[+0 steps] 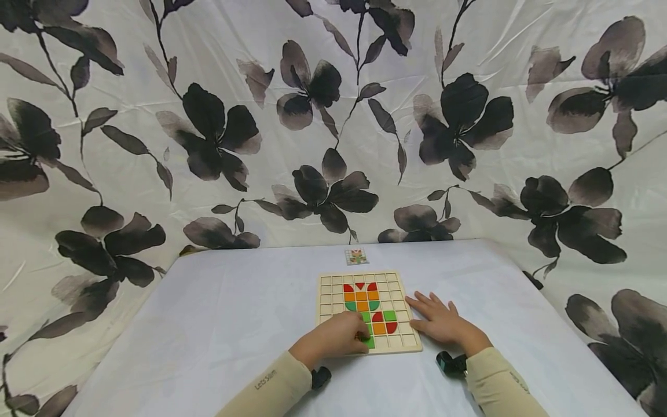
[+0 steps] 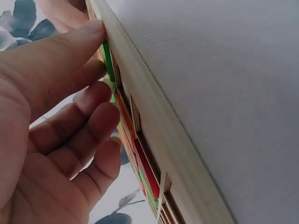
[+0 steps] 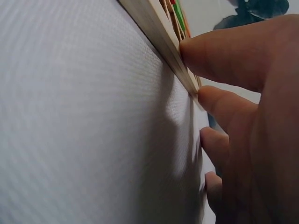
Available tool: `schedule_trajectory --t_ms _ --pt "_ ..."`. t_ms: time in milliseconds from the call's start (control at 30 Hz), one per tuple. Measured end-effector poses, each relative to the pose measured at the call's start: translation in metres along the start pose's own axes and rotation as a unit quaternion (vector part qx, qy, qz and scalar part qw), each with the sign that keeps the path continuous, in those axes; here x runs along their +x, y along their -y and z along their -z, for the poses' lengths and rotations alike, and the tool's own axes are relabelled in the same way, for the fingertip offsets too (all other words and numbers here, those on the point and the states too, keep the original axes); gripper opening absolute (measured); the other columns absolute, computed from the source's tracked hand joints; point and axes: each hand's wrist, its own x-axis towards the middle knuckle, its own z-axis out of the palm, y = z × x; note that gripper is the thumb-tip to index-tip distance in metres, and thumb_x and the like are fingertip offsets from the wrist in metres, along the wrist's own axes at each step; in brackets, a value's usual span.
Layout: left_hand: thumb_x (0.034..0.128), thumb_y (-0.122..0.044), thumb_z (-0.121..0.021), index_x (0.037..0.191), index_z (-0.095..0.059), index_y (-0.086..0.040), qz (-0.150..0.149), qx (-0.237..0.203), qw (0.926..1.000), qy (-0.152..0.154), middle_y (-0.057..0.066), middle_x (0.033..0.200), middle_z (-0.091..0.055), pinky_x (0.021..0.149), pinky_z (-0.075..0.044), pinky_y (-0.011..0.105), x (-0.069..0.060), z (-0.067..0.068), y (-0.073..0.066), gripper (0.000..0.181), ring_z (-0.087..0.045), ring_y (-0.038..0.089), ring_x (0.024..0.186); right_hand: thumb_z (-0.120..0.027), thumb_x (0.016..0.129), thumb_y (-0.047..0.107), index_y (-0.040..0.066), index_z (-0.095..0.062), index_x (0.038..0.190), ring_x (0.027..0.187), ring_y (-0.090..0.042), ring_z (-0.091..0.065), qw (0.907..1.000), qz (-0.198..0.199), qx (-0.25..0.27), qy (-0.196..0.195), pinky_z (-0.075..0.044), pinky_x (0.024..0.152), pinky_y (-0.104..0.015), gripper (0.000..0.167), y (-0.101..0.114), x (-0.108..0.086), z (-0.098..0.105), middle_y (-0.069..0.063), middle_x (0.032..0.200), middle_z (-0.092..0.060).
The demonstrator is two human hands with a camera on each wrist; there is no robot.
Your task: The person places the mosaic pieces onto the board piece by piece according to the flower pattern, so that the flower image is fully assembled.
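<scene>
A wooden grid board [image 1: 330, 291] lies on the white table, holding red, orange and green tiles, some square and some rounded. My left hand [image 1: 336, 335] reaches over the board's lower left part. Its thumb and index finger pinch a green tile [image 2: 108, 60] at the near edge; the hand hides part of the grid. The other left fingers bend loosely above the tiles. At the board's right side my right hand [image 1: 443, 320] lies with spread fingers, its thumb and index fingertip touching the wooden rim [image 3: 175, 63].
A small pattern card [image 1: 356, 256] with a coloured design lies behind the board. Black wrist devices show by the left sleeve [image 1: 281, 382] and right sleeve [image 1: 497, 379]. White cloth with dark flowers [image 1: 325, 194] hangs behind the table.
</scene>
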Motion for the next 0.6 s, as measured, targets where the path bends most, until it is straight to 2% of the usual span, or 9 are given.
schedule_trajectory --t_ms 233,433,600 --pt "0.0765 -0.038 -0.081 0.102 -0.076 -0.019 0.007 0.025 0.9997 0.000 -0.011 0.088 -0.056 0.078 -0.046 0.018 -0.007 0.000 -0.004 0.032 -0.047 0.003 0.076 -0.053 0.094 0.045 0.024 -0.037 0.149 0.147 -0.046 -0.011 0.9999 -0.009 -0.005 0.005 0.000 0.109 -0.073 0.062 -0.001 0.005 -0.002 -0.011 0.160 -0.025" --pt "0.0763 -0.038 -0.081 0.102 -0.075 -0.020 0.009 0.044 0.9990 -0.006 -0.011 0.088 -0.056 0.079 -0.046 0.019 -0.010 -0.001 -0.005 0.032 -0.047 0.002 0.076 -0.053 0.093 0.047 0.025 -0.039 0.149 0.146 -0.047 -0.011 0.9999 -0.008 -0.010 0.001 -0.001 0.109 -0.073 0.062 -0.002 0.006 -0.004 -0.012 0.159 -0.026" --pt "0.0803 -0.042 -0.077 0.104 -0.074 -0.020 0.001 0.013 0.9998 -0.014 -0.012 0.092 -0.059 0.081 -0.047 0.020 -0.012 0.001 0.001 0.032 -0.049 0.002 0.081 -0.052 0.093 0.048 0.025 -0.038 0.149 0.146 -0.046 -0.013 0.9998 -0.002 -0.020 0.006 -0.003 0.109 -0.073 0.062 -0.003 0.003 -0.002 -0.012 0.159 -0.027"
